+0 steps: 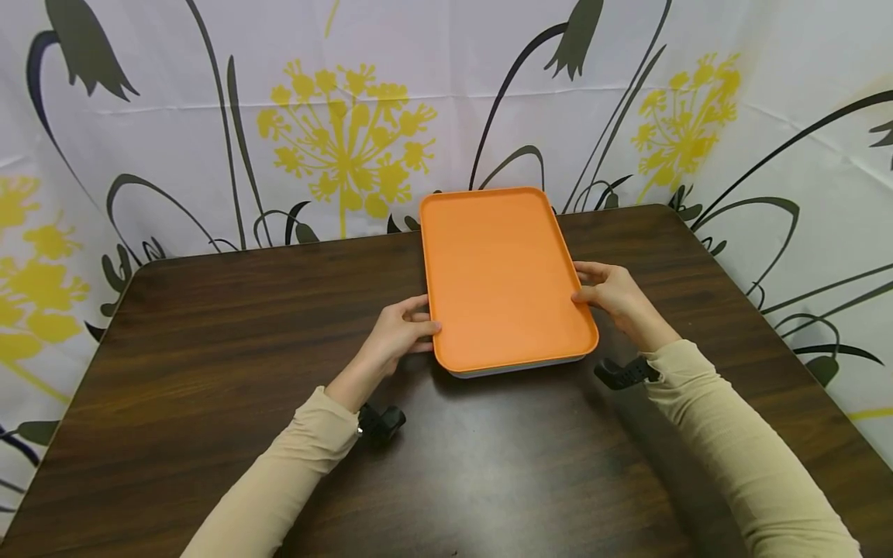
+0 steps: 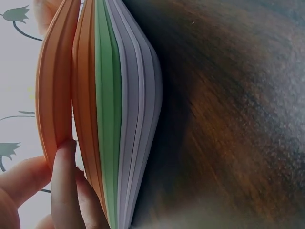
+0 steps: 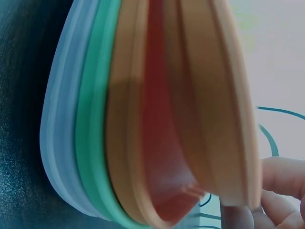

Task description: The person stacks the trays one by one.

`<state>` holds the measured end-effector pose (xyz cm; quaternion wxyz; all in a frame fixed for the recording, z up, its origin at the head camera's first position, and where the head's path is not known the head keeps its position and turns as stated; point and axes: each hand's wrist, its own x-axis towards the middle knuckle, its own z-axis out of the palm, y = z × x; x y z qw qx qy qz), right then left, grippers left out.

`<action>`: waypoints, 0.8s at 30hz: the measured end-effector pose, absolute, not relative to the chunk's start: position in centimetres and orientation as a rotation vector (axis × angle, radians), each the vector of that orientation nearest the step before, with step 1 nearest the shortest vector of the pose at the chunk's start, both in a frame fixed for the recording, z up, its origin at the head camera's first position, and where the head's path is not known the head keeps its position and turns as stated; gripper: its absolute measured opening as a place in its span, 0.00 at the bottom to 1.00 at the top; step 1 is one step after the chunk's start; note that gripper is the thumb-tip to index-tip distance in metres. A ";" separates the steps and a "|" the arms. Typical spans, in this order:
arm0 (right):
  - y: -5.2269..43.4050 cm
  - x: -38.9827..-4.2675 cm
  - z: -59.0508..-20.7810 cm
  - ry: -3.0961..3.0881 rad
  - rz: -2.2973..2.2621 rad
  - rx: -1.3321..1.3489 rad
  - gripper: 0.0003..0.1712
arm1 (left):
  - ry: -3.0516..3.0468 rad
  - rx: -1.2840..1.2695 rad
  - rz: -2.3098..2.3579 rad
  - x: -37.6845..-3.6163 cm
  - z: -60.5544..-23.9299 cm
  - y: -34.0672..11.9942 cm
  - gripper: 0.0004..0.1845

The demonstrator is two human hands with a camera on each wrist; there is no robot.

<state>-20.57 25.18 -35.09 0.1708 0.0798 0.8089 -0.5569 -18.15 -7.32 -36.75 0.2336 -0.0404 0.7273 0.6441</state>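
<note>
Orange top tray (image 1: 501,271) hid the stacked trays beneath; left hand (image 1: 399,332) and right hand (image 1: 614,294) pinched its long edges near the table's (image 1: 209,349) far edge.

Lower trays of the stack (image 1: 519,367) hidden under the top orange tray (image 1: 502,279) in head view, right hand (image 3: 281,191) cut off by frame edge, tray edges blurred in right wrist view

The top tray (image 1: 502,279) is looking like smooth, matt orange plastic, with green (image 2: 108,119) and pale grey (image 2: 138,119) plastic trays showing stacked beneath. The table (image 1: 209,349) is showing dark wood grain with a faint sheen. The backdrop (image 1: 209,116) is hanging as creased, printed cloth.
</note>
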 end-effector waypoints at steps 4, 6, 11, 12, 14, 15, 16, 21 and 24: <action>25.4 -20.6 -35.1 2.309 -1.560 0.237 0.39 | 2.015 -0.119 1.759 -18.2 -36.7 -7.1 0.32; 25.4 -20.6 -35.1 2.319 -1.547 0.241 0.39 | 2.018 -0.124 1.755 -18.2 -36.7 -7.0 0.32; 25.6 -20.6 -35.3 2.331 -1.511 0.261 0.38 | 2.004 -0.139 1.757 -18.2 -36.8 -6.9 0.32; 25.6 -20.6 -35.4 2.331 -1.506 0.264 0.38 | 1.998 -0.140 1.760 -18.2 -36.8 -6.9 0.32; 25.6 -20.6 -35.4 2.335 -1.498 0.265 0.38 | 1.990 -0.138 1.765 -18.2 -36.9 -6.9 0.31; 25.7 -20.7 -35.5 2.337 -1.495 0.266 0.38 | 1.989 -0.137 1.765 -18.2 -36.9 -6.9 0.31; 25.7 -20.7 -35.5 2.341 -1.495 0.264 0.38 | 1.992 -0.136 1.766 -18.3 -36.9 -6.9 0.31; 25.6 -20.9 -35.6 2.331 -1.501 0.262 0.38 | 2.009 -0.143 1.765 -18.3 -37.1 -6.8 0.31; 25.7 -21.0 -35.9 2.321 -1.506 0.254 0.38 | 2.015 -0.138 1.763 -18.4 -37.3 -6.8 0.31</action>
